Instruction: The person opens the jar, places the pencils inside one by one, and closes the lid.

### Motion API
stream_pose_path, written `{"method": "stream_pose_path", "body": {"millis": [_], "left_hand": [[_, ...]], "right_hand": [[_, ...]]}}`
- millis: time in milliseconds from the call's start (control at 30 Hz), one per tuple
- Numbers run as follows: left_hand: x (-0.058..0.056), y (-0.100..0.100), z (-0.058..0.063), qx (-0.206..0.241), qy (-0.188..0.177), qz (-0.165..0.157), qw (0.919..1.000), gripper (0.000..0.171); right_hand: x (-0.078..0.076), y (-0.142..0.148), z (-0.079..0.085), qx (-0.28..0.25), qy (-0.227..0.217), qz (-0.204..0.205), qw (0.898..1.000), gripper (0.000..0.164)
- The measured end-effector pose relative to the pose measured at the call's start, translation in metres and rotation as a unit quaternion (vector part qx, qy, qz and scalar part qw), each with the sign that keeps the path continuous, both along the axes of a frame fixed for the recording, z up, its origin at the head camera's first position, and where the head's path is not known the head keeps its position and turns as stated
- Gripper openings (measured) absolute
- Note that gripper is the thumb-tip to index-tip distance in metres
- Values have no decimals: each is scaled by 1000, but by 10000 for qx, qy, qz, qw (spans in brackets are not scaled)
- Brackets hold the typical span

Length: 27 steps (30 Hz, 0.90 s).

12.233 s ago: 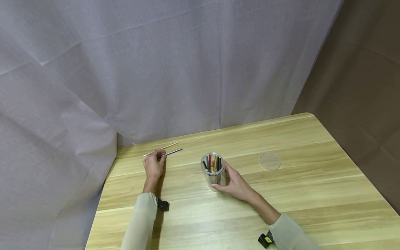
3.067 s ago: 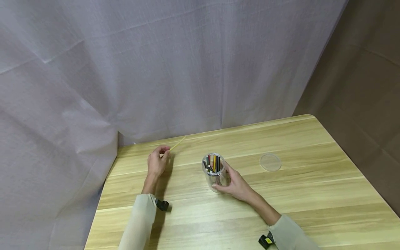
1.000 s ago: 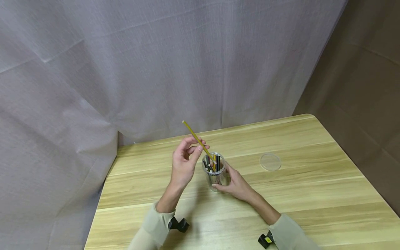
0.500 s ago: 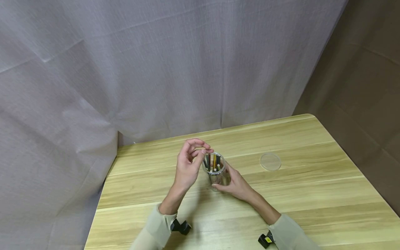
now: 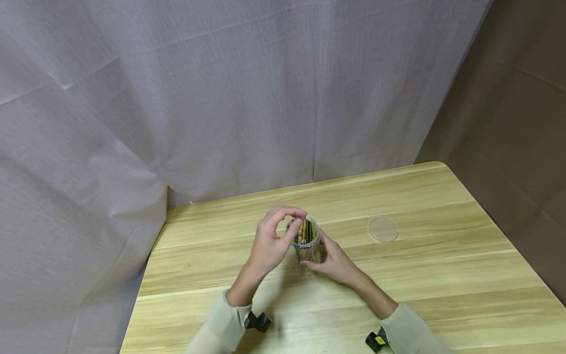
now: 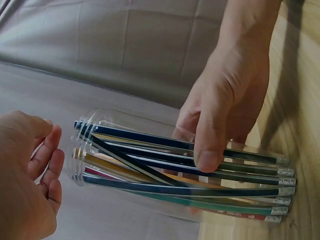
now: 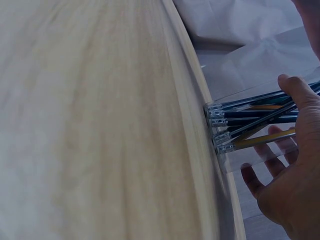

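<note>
My right hand (image 5: 335, 261) grips a clear plastic jar (image 5: 306, 254) standing on the wooden table, thumb and fingers round its side. Several pencils (image 6: 180, 191) stand inside, dark, green, red and yellow, their capped ends at the bottom in the left wrist view. One yellow pencil (image 7: 262, 139) also shows through the wall in the right wrist view. Over the jar's mouth is my left hand (image 5: 270, 243), fingers loosely bent. The left wrist view shows nothing between its fingertips (image 6: 56, 134), which are just off the rim; in the head view the hand covers part of the opening.
A clear round lid (image 5: 383, 229) lies flat on the table (image 5: 442, 275) to the right of the jar. Grey cloth (image 5: 239, 98) hangs behind the table's back edge, and a brown cloth (image 5: 508, 147) hangs at the right.
My left hand picked up the last yellow pencil from the back left of the table, carried it right and let it down into the jar. The right hand stayed round the jar.
</note>
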<state>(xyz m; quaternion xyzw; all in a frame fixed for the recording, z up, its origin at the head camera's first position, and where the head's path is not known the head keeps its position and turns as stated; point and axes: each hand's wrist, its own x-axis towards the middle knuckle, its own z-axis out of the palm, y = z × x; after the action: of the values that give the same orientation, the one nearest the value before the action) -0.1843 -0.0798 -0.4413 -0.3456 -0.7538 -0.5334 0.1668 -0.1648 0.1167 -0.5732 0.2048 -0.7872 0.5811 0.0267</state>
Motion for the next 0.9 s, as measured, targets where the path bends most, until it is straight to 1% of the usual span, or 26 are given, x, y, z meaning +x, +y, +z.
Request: {"method": "stream_pose_path", "body": {"millis": [100, 233, 400, 500, 567, 633, 767, 900], "left_hand": [[-1, 1, 0, -384, 180, 85, 9991, 14], [-2, 4, 1, -964, 208, 294, 9947, 14], [-3, 7, 5, -1731, 348, 605, 9824, 12], [-3, 8, 5, -2055, 407, 768, 9748, 11], [-3, 8, 6, -2179, 442, 851, 9713, 10], [-3, 7, 7, -2213, 467, 884, 9701, 10], [-1, 3, 7, -2170, 449, 837, 9715, 10], [0, -2, 6, -2120, 264, 836, 9733, 10]], "right_hand": [[0, 1, 0, -48, -14, 61, 10000, 97], [0, 1, 1, -54, -28, 98, 9999, 96], [0, 1, 1, 36, -9, 55, 10000, 96], [0, 1, 1, 74, 57, 50, 9999, 100], [1, 0, 1, 92, 85, 56, 9999, 102], [2, 0, 1, 97, 94, 56, 9999, 102], [3, 0, 2, 22, 78, 66, 9999, 99], [2, 0, 3, -63, 100, 74, 9999, 96]]}}
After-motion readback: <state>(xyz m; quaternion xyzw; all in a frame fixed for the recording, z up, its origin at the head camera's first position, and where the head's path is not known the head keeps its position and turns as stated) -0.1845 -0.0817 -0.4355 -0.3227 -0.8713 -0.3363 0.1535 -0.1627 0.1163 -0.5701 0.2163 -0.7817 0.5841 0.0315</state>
